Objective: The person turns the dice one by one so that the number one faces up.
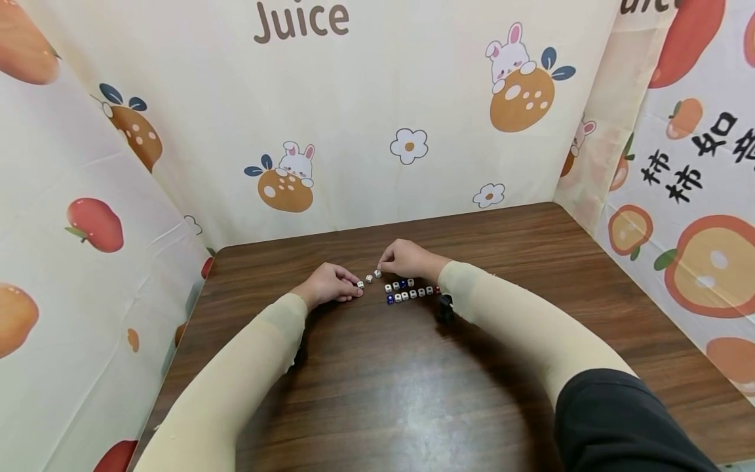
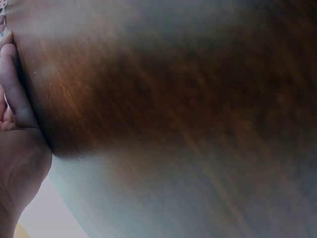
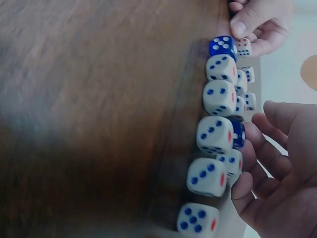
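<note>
My left hand (image 1: 330, 284) rests on the table and pinches a white die (image 1: 360, 284) at its fingertips. My right hand (image 1: 407, 257) has its fingers bent down to another white die (image 1: 378, 273), held at the fingertips. Between these two sits a third white die (image 1: 369, 278), apart from both hands. In the right wrist view the right hand (image 3: 282, 163) curls beside the rows of dice, and the left hand (image 3: 262, 22) has its thumb by a white die (image 3: 243, 47). The left wrist view shows only the edge of the left hand (image 2: 20, 119).
A front row of dice runs from a blue die (image 1: 390, 299) past several white dice (image 1: 413, 294) to a red die (image 1: 437, 289). Behind it a shorter row includes another blue die (image 1: 404, 284). A black device (image 1: 445, 308) hangs at the right wrist. Printed curtains (image 1: 354, 98) border the wooden table (image 1: 377, 380).
</note>
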Motion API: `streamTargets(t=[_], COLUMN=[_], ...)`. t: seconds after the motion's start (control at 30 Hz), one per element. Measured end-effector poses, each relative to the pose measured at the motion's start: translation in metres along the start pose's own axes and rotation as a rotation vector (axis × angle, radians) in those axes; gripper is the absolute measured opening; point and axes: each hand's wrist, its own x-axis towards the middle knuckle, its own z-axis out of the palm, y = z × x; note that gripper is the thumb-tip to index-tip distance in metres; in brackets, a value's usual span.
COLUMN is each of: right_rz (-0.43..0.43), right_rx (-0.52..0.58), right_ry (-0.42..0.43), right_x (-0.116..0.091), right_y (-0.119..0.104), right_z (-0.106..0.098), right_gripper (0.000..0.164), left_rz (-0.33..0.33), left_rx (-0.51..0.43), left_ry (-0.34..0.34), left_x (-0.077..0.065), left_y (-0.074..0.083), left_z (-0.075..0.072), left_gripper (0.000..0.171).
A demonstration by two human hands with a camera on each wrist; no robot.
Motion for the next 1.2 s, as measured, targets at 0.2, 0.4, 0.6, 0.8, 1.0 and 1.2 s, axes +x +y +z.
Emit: streamTargets(t=[0.2, 0.4, 0.6, 0.8, 1.0, 1.2], right_rz=[0.013, 0.008, 0.02, 0.038, 0.05, 0.074], right_rx=[-0.007, 0.0, 0.023, 0.028, 0.001, -0.026], right_ry=[0.005, 0.004, -0.009, -0.011, -0.008, 0.006], right_x=[0.0015, 0.0008, 0.0006, -0.0012, -0.0029, -0.0018], right_y=[-0.001, 0.0005, 0.0017, 0.0019, 0.0014, 0.0], right_z=[0.0042, 0.0046, 0.0049, 0.0062, 0.0072, 0.0067], right_gripper=[0.019, 0.018, 0.018, 0.017, 0.018, 0.018], left_rz=[-0.003, -0.005, -0.005, -0.009, -0.015, -0.022], left_rx=[-0.003, -0.004, -0.002, -0.006, -0.008, -0.014], left_ry=[-0.002, -0.003, -0.001, 0.0, -0.006, 0.0], left_x=[-0.0005, 0.0001, 0.001, 0.0003, -0.0021, -0.0006], left_y=[0.0007, 0.001, 0.0007, -0.0003, 0.0002, 0.0012], left_z=[-0.0018, -0.0018, -0.0014, -0.0011, -0.0004, -0.0006], left_gripper=[0.028, 0.026, 0.024, 0.024, 0.024, 0.024])
